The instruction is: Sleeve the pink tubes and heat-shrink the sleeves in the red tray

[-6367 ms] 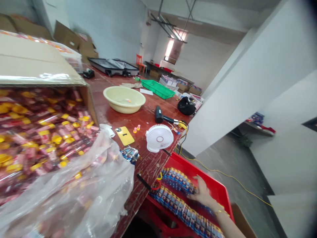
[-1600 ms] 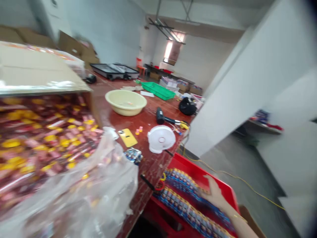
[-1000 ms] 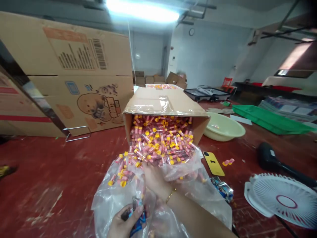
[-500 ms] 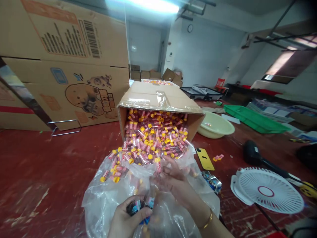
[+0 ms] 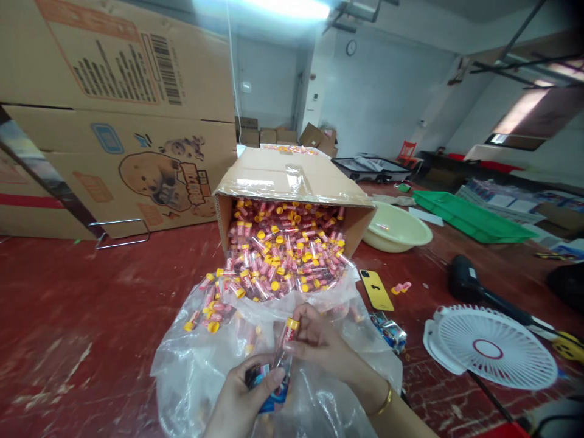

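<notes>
The right hand [image 5: 319,340] has a clear tube with a yellow cap [image 5: 291,330] pinched between thumb and fingertips, cap end up and the tube a little tilted. Just to its left and lower, the left hand [image 5: 246,392] grips a blue packet [image 5: 275,395], its thumb pressed on the near face. From where I stand, the tube's lower end comes down at the packet's top edge; whether it is inside, I can't tell. A gold bracelet [image 5: 387,401] circles the right wrist.

Both hands are over a crumpled sheet of clear plastic [image 5: 196,377]. Straight beyond them, a cardboard box [image 5: 292,176] lies with its open side toward them, crowded with tubes with pink contents [image 5: 283,255], mostly yellow-capped; some have spilled onto the plastic, beyond the left hand and off to its left. Farther left of that hand stands a big printed carton [image 5: 104,164], a bent metal wire stand [image 5: 122,234] at its foot.

Off to the right of the right hand I see a small heap of blue and silver packets [image 5: 387,333], and past it a yellow phone [image 5: 376,290]. Farther right are a white fan [image 5: 493,347] and a black blower [image 5: 465,281]. Beyond the phone sit a pale yellow basin [image 5: 396,234] and, farther off, a green tray [image 5: 474,219], all on the worn red table [image 5: 114,304].
</notes>
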`<state>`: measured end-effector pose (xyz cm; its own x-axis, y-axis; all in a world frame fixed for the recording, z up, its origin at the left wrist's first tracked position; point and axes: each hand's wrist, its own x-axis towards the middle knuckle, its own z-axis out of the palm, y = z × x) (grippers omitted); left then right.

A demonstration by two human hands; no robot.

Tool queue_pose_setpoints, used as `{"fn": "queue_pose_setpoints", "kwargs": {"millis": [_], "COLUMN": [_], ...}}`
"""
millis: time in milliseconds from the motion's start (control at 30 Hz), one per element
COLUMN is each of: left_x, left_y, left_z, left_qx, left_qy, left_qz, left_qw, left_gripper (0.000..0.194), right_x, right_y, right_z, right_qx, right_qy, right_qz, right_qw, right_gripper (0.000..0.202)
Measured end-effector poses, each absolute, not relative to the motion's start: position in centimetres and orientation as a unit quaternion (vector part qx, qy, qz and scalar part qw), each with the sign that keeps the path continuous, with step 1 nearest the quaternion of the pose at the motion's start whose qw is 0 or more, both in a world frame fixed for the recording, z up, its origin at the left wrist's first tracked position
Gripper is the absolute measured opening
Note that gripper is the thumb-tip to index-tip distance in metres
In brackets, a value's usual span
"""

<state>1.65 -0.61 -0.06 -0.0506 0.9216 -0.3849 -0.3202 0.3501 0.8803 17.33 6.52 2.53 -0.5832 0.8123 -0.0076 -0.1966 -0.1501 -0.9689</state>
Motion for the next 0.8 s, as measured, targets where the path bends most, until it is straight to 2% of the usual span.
{"fn": "queue_pose_setpoints", "kwargs": {"millis": [100, 200, 233, 400, 533, 800], "left_x": [2.5, 3.3, 3.6, 4.4, 4.6, 3.9], "left_y": [-0.4, 0.2, 0.3, 0.4, 0.3, 0.3], "left_z": [0.1, -0.2, -0.4, -0.3, 0.0, -0.6], "left_qx": [0.218, 0.182, 0.175, 0.203, 0.215, 0.24], "left_qy": [0.488, 0.444, 0.436, 0.424, 0.425, 0.423], "left_qz": [0.498, 0.502, 0.5, 0.502, 0.506, 0.491], "left_qw": [0.683, 0.72, 0.727, 0.726, 0.719, 0.723], "left_gripper": [0.039, 0.038, 0.039, 0.038, 0.033, 0.04], "right_x": [17.5, 17.3, 17.2, 16.7, 16.8, 16.5], "right_y": [5.6, 3.8, 3.3, 2.0, 2.0, 2.2], "right_z": [2.0, 1.0, 0.6, -0.5, -0.5, -0.5], "right_qx": [-0.278, -0.304, -0.326, -0.36, -0.35, -0.362], "right_qy": [-0.577, -0.592, -0.589, -0.566, -0.582, -0.588], "right_qz": [0.686, 0.674, 0.661, 0.628, 0.604, 0.591], "right_qw": [0.344, 0.321, 0.33, 0.395, 0.417, 0.417], "right_gripper": [0.044, 0.077, 0.081, 0.061, 0.062, 0.065]}}
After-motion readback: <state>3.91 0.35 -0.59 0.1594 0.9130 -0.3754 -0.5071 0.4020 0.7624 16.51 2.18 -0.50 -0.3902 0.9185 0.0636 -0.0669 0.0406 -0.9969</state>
